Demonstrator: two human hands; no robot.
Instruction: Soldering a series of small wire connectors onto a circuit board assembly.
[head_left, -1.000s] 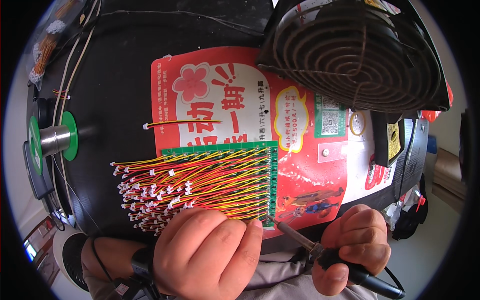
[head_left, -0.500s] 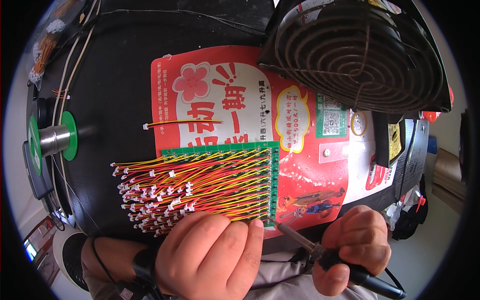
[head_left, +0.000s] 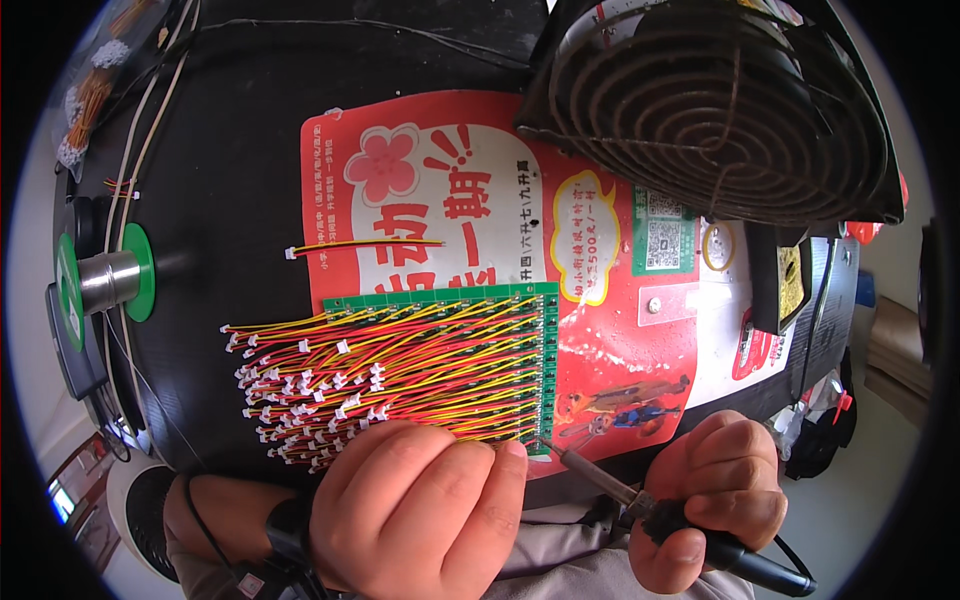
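A green circuit board panel (head_left: 549, 372) lies on a red and white printed sheet (head_left: 640, 350). Many red, yellow and black wires (head_left: 450, 358) run leftward from it, ending in small white connectors (head_left: 320, 385). At the board's near right corner, the fingers of my left hand (head_left: 420, 505) are closed, thumb and fingertips pressed together over the wires; what they pinch is hidden. My right hand (head_left: 712, 500) is wrapped round the black handle of a soldering iron (head_left: 610, 487). Its tip reaches the board's near right corner, close beside my left fingertips.
A black fan with a round grille (head_left: 715, 150) stands at the far right, beside a yellow sponge in a black holder (head_left: 790, 285). At left is a green spool of solder (head_left: 110, 282). One loose wire lead (head_left: 370, 243) lies on the sheet beyond the board.
The soldering iron and my right hand have shifted very slightly to the right and down. My left hand stays at the board's near edge.
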